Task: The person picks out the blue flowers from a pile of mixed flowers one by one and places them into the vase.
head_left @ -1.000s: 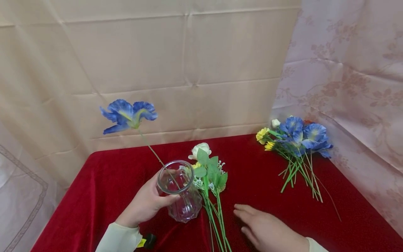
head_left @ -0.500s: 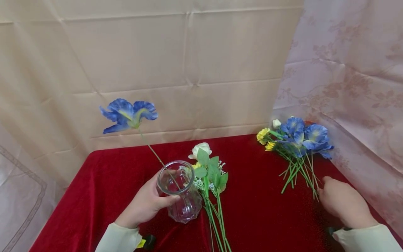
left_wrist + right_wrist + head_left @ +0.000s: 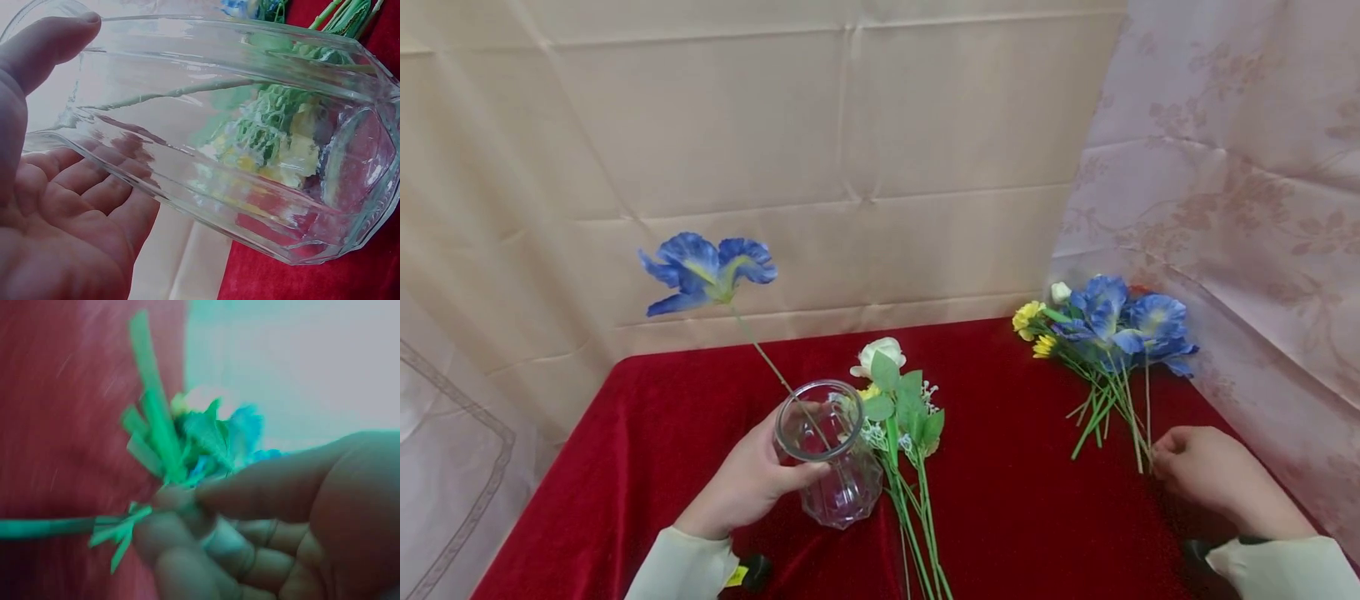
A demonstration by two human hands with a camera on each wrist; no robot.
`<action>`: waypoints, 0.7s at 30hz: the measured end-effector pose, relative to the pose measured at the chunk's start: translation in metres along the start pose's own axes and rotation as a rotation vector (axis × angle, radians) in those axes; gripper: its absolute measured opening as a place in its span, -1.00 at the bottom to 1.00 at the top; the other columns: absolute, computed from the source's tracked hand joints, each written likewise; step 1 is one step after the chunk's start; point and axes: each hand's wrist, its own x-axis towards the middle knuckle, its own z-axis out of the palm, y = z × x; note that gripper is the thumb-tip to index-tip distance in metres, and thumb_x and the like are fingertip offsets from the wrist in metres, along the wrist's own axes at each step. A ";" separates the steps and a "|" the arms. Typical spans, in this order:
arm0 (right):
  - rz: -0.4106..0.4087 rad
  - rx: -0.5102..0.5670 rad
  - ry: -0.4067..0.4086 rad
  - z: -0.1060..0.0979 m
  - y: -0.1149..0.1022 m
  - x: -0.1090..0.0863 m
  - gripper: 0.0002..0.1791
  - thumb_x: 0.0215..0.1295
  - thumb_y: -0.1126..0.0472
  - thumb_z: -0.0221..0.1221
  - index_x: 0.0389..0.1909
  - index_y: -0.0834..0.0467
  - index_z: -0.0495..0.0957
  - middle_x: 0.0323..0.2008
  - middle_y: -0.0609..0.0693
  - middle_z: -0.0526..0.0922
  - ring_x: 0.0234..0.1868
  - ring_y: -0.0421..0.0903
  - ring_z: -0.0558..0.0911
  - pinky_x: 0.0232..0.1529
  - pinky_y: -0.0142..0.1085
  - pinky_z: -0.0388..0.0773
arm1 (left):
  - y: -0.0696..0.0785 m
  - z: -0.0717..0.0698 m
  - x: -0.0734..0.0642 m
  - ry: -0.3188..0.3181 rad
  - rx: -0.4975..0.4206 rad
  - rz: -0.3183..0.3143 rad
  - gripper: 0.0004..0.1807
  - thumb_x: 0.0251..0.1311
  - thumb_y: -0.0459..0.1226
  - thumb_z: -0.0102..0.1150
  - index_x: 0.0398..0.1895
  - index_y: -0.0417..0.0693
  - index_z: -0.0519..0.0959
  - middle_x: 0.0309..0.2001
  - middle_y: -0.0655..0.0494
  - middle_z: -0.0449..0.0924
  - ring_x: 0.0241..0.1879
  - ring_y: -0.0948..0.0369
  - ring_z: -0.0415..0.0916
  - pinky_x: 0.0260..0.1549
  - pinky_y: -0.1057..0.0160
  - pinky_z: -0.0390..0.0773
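Faceted glass vase (image 3: pixel 844 497) — in left hand (image 3: pixel 756 481)

Above the glass vase (image 3: pixel 852 493): open at the mouth, except where crossed by the slanting stem of the blue flower (image 3: pixel 711 271), leaning up and left.
Vase's left: blocked by the left hand (image 3: pixel 752 479), gripping near the rim.
Vase's right: blocked by the rose bundle (image 3: pixel 912 408), lying close alongside.
Middle of the red cloth (image 3: pixel 1000 467): passable between rose bundle and right hand (image 3: pixel 1217 479).
Beyond the flower stem (image 3: pixel 1147 400) pinched there: obstructed by the flower pile (image 3: pixel 1108 321).
Far right: closed off by the floral curtain (image 3: pixel 1262 167).
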 end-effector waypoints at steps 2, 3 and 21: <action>0.030 0.235 -0.066 -0.002 -0.003 -0.002 -0.80 0.46 0.30 0.02 -0.32 0.27 0.56 -0.42 -0.01 0.60 -0.43 -0.05 0.56 -0.41 -0.19 0.53 | 0.000 0.000 0.000 0.003 0.002 0.003 -0.28 0.04 -0.11 0.53 0.28 0.18 0.40 0.18 0.08 0.54 0.10 0.16 0.53 0.10 0.00 0.46; 0.035 0.341 -0.102 -0.003 -0.004 -0.002 -0.80 0.49 0.31 0.00 -0.26 0.31 0.56 -0.39 0.02 0.62 -0.40 -0.04 0.58 -0.39 -0.19 0.57 | 0.000 0.000 0.000 0.004 0.002 0.004 -0.28 0.04 -0.11 0.53 0.28 0.18 0.40 0.18 0.07 0.54 0.10 0.15 0.53 0.09 0.00 0.46; -0.310 0.996 -0.478 -0.009 -0.016 -0.012 -0.68 0.54 0.44 -0.12 -0.07 0.15 0.61 -0.25 0.01 0.68 -0.37 -0.14 0.62 -0.38 -0.30 0.57 | 0.000 0.000 0.001 -0.004 0.002 -0.009 -0.28 0.06 -0.08 0.51 0.30 0.19 0.38 0.18 0.06 0.53 0.10 0.13 0.52 0.07 0.04 0.49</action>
